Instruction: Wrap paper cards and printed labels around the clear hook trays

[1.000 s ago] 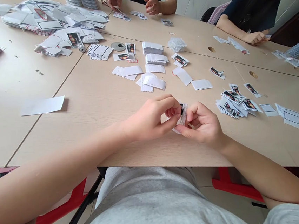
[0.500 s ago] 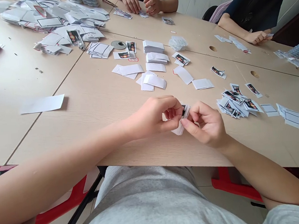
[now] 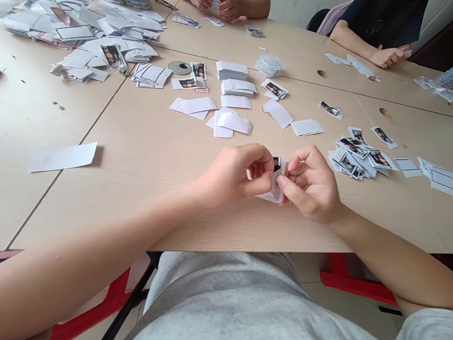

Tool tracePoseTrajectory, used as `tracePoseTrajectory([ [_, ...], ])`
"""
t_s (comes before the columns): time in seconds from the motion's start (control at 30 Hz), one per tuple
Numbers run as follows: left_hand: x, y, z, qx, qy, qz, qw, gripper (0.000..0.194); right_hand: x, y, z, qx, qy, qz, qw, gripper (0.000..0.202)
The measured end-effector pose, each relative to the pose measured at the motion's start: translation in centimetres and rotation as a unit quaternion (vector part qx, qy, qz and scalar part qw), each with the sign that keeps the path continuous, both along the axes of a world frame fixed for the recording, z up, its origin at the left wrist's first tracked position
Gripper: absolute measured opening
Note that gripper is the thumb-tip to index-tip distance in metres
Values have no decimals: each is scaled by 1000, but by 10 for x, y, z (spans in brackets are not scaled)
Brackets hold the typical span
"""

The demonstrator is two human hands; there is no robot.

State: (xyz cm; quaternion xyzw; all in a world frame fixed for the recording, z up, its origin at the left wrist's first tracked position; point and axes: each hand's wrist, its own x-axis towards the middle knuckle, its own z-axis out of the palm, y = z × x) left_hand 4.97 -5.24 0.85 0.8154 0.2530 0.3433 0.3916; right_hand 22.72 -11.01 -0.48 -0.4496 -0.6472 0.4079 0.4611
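A small clear plastic case point(image 3: 274, 194) with a black printed label at its far end is between my hands, near the table's front edge. My left hand point(image 3: 246, 172) is closed in a pinch on its left side, fingertips partly covering the case. From the right, my right hand point(image 3: 312, 186) grips the edge between thumb and curled fingers. Something small shows through the plastic, too blurred to name. Just beyond lie loose white cards point(image 3: 234, 124). Right of my right hand is a pile of black-printed cards point(image 3: 361, 157).
A big heap of white cards point(image 3: 88, 28) covers the far left, a grey tape roll point(image 3: 180, 67) nearby. Stacked white cards point(image 3: 233, 70) and clear plastic cases point(image 3: 269, 65) stand mid-table. A single white strip point(image 3: 64, 157) lies left. Two people sit across, hands on small cards.
The plastic case has turned slightly and shows more of its face. My right thumb has shifted a little along it. The person opposite has lifted a small item off the table.
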Motion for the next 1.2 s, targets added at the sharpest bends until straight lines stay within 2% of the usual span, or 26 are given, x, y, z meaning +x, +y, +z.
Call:
tracePoseTrajectory([
  [0.37, -1, 2, -1, 18, 0, 4, 1000, 7, 1, 0, -1, 10, -15, 7, 1000, 19],
  [0.6, -5, 5, 0, 99, 6, -4, 995, 4, 2, 4, -4, 6, 0, 25, 1000, 14],
  [0.73, -9, 5, 1, 153, 71, -32, 985, 13, 0, 2, -4, -4, 3, 21, 1000, 19],
  [0.87, -9, 2, 2, 216, 169, -18, 962, 26, -2, 2, -6, 10, -7, 35, 999, 19],
  [0.97, -9, 1, 2, 257, 192, -16, 947, 26, -2, 3, -6, 34, -18, 52, 998, 18],
  [1.07, -9, 2, 2, 257, 173, -23, 951, 26, -1, 4, -5, 46, -30, 61, 997, 14],
  [1.2, -9, 5, 0, 214, 119, -38, 969, 25, 2, 5, -4, 41, -21, 67, 997, 7],
])
